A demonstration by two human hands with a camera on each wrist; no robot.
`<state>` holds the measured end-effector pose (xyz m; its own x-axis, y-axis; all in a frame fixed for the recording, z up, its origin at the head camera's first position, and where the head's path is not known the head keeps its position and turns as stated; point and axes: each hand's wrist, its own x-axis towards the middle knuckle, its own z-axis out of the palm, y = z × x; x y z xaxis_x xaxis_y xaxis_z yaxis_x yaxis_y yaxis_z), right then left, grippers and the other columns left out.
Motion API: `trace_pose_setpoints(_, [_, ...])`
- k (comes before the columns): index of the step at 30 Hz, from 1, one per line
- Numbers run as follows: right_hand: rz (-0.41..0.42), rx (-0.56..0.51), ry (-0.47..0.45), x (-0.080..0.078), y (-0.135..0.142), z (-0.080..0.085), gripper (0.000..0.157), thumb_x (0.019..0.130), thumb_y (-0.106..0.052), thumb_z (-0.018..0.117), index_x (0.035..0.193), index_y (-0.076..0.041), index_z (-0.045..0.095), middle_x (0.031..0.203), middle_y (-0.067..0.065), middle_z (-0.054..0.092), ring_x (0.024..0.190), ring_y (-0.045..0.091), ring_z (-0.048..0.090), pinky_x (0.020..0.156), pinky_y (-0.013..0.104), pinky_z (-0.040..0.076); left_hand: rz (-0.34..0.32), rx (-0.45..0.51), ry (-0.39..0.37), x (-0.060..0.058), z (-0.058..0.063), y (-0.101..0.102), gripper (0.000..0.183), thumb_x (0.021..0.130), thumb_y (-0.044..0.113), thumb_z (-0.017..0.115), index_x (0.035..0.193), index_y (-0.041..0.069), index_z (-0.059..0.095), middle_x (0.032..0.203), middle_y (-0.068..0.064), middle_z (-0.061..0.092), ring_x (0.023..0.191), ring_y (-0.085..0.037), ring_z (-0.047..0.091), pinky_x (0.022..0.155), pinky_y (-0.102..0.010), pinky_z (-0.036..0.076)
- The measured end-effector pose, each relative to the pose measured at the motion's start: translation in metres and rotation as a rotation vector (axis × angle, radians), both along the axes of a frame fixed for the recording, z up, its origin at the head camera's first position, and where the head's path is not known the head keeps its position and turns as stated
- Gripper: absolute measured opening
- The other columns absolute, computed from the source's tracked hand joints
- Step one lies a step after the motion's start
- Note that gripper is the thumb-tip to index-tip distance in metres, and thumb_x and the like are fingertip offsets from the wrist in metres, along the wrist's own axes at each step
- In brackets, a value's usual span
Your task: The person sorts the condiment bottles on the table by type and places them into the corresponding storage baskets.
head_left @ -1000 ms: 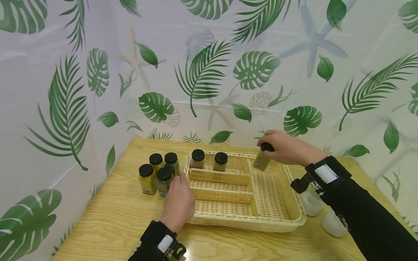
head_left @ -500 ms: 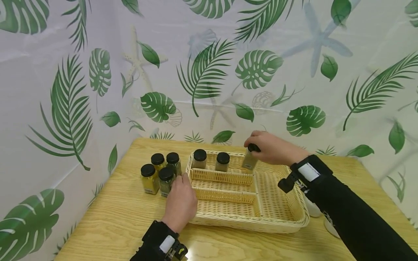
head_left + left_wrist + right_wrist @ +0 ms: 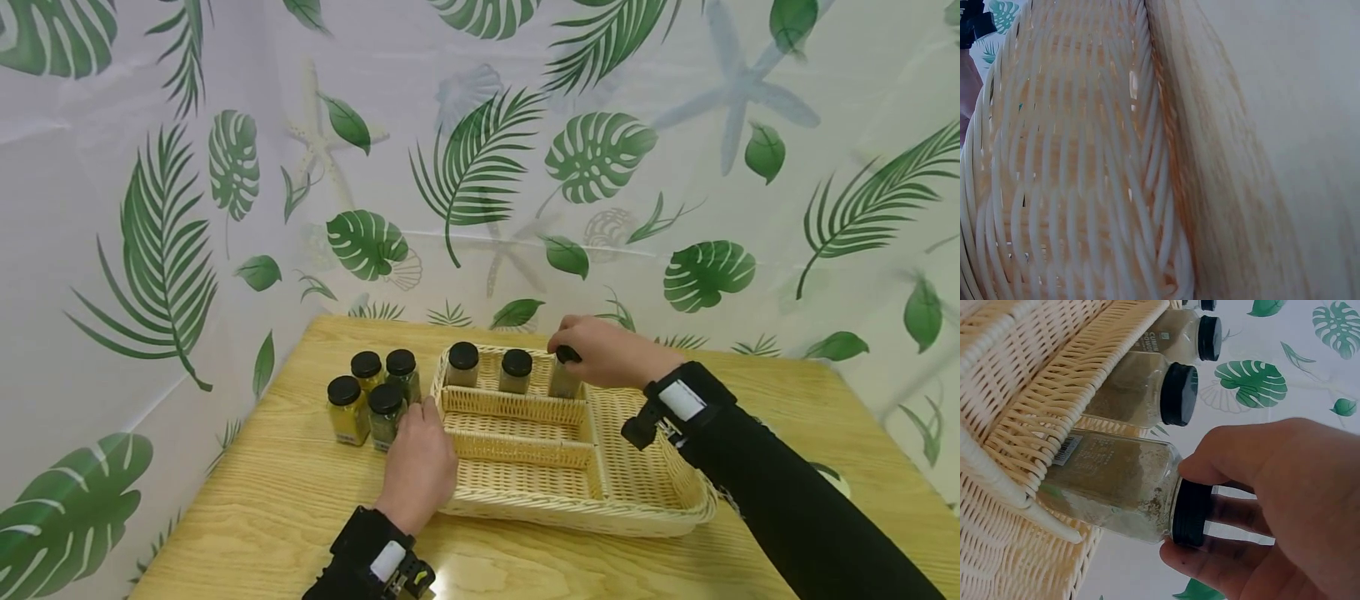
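Nearest, the left hand (image 3: 420, 458) lies against the left edge of the wicker basket (image 3: 555, 514). Its fingertips are hidden and the left wrist view shows only basket wall and table, so I cannot tell whether it grips the rim or merely rests there. A light, steady touch would suit: enough to keep the basket from sliding, without lifting its edge. Just beside those fingers, on the wooden table (image 3: 255, 492), stand four black-lidded jars, two with yellow contents and two with green; the nearest green jar (image 3: 385, 425) is close enough to be knocked, so that elbow and wrist should keep quiet.

Beyond two bare front compartments runs the rear divider (image 3: 513, 407). Behind it, at the right end of the back compartment, is the glass spice jar (image 3: 1119, 481) in hand. The right hand (image 3: 1285, 481) pinches its black lid (image 3: 1190, 512) from above, thumb on one side and fingers on the other, opened only as wide as the lid. Whether the base touches the basket floor is hidden. The jar is best kept upright, clear of the divider's rim, and the lid let go only once the base feels firm. A straight upward withdrawal should spare its neighbours: the middle jar (image 3: 1129, 390), just beside it with a slim gap, and farther along the cumin powder jar (image 3: 1166, 337).
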<state>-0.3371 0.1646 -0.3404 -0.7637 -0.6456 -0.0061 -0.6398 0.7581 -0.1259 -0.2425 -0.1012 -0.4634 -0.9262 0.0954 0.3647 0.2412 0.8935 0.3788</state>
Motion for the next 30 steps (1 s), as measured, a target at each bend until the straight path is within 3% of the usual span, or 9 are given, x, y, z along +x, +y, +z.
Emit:
trace_pose_setpoints(9, [0.007, 0.03, -0.016, -0.002, -0.002, -0.01, 0.026, 0.094, -0.004, 0.065, 0.119, -0.003, 0.071, 0.111, 0.012, 0.064, 0.093, 0.021, 0.063, 0.075, 0.033, 0.051, 0.002, -0.005, 0.025, 0.0, 0.0, 0.0, 0.048, 0.095, 0.007, 0.059, 0.133, -0.019, 0.047, 0.112, -0.03, 0.057, 0.102, -0.039, 0.063, 0.085, -0.046, 0.058])
trace_pose_setpoints(18, [0.005, 0.011, -0.045, -0.004, 0.001, -0.024, 0.027, 0.095, -0.005, 0.063, 0.121, -0.005, 0.07, 0.117, 0.012, 0.064, 0.105, 0.027, 0.063, 0.084, 0.038, 0.053, 0.005, -0.001, 0.01, -0.001, 0.0, 0.0, 0.048, 0.096, 0.007, 0.058, 0.134, -0.019, 0.047, 0.112, -0.03, 0.057, 0.102, -0.039, 0.063, 0.085, -0.046, 0.058])
trace_pose_setpoints(24, [0.027, -0.025, -0.018, -0.003, 0.004, -0.03, 0.027, 0.095, -0.004, 0.062, 0.12, -0.003, 0.07, 0.116, 0.014, 0.065, 0.104, 0.03, 0.064, 0.085, 0.041, 0.054, 0.006, 0.005, 0.019, 0.0, -0.001, 0.001, 0.048, 0.095, 0.007, 0.059, 0.134, -0.019, 0.046, 0.11, -0.029, 0.057, 0.1, -0.038, 0.063, 0.083, -0.045, 0.058])
trace_pose_setpoints(30, [-0.001, -0.024, -0.018, -0.002, 0.006, -0.034, 0.029, 0.097, -0.004, 0.059, 0.124, -0.004, 0.068, 0.118, 0.014, 0.064, 0.106, 0.03, 0.063, 0.086, 0.041, 0.053, 0.012, 0.004, 0.016, 0.0, -0.001, 0.001, 0.047, 0.096, 0.007, 0.058, 0.134, -0.018, 0.046, 0.11, -0.029, 0.057, 0.1, -0.038, 0.063, 0.084, -0.045, 0.058])
